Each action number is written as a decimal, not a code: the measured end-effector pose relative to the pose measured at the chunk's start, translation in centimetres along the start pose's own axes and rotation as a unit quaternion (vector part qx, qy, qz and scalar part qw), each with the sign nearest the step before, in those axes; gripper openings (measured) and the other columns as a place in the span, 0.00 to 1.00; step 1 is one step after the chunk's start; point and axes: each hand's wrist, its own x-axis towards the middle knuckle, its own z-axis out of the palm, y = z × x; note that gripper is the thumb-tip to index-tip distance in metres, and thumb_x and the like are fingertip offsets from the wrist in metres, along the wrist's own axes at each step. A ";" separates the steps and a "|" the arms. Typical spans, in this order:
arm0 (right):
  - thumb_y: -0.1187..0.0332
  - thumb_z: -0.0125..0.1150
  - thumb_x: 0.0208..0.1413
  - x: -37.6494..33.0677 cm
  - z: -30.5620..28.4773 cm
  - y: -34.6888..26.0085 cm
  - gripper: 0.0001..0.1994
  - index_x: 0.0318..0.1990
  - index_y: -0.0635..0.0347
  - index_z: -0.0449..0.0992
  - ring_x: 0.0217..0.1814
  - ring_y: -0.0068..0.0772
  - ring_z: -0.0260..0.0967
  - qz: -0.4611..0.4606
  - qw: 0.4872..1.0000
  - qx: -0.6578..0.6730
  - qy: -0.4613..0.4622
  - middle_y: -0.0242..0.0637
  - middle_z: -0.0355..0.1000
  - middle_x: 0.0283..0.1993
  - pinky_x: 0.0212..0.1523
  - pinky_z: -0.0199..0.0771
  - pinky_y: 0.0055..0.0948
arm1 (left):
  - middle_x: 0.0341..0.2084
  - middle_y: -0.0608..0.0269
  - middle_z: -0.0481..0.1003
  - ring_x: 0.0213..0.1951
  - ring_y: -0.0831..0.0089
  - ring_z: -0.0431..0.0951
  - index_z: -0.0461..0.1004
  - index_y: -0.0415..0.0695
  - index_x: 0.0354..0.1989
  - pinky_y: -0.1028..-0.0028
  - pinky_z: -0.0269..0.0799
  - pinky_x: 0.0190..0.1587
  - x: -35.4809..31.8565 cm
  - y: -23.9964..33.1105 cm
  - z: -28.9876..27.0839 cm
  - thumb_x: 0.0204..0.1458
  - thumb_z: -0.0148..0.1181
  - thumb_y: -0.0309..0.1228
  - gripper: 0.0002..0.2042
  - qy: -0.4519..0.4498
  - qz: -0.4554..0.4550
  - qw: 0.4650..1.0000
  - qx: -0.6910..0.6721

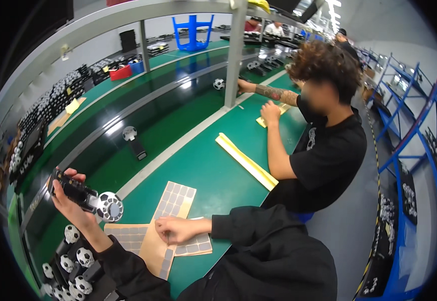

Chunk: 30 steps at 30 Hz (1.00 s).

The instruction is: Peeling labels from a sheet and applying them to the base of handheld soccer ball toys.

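My left hand [72, 203] is raised at the left, its fingers wrapped round the black body of a device [74, 190]. The device's round end, patterned like a black and white football, points right and bears a grey disc. On the green table my right hand [176, 230] rests over tan backing sheets [151, 246] of grey rounded-square stickers [180, 196]. Its fingertips are pinched together at the sheet. Whether a sticker is between them is too small to tell. The sheets lie crossed over each other.
More football-ended devices [84, 257] crowd the lower left. Another device [129, 134] lies on the dark green belt beyond the table edge. A yellow strip [246, 160] lies toward a co-worker [329, 135] at the right. A grey post [235, 55] stands ahead; blue racks [404, 165] line the far right.
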 end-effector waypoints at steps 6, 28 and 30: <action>0.75 0.55 0.45 4.2 -7.2 -1.7 0.04 0.30 0.61 0.73 0.23 0.16 0.61 0.025 0.975 0.153 0.158 0.28 0.68 0.24 0.25 0.62 0.14 | 0.25 0.59 0.70 0.23 0.75 0.70 0.65 0.40 0.47 0.81 0.66 0.29 -0.4 0.3 1.2 0.53 0.48 0.35 0.16 -0.141 -0.001 0.981 0.134; 0.79 0.56 0.42 14.8 -12.7 -7.7 0.05 0.22 0.61 0.67 0.21 0.18 0.54 -0.127 0.899 0.169 0.384 0.31 0.61 0.23 0.24 0.56 0.13 | 0.22 0.58 0.72 0.21 0.73 0.70 0.61 0.35 0.51 0.80 0.65 0.24 -1.0 -4.2 2.6 0.36 0.61 0.50 0.37 -0.268 -0.043 0.945 0.183; 0.80 0.55 0.42 14.3 -12.7 -8.7 0.05 0.22 0.61 0.67 0.20 0.19 0.53 -0.130 0.880 0.231 0.395 0.31 0.60 0.22 0.24 0.55 0.13 | 0.22 0.58 0.73 0.22 0.73 0.71 0.63 0.34 0.50 0.78 0.66 0.26 -1.0 -3.6 3.5 0.33 0.64 0.50 0.38 -0.266 -0.053 0.945 0.182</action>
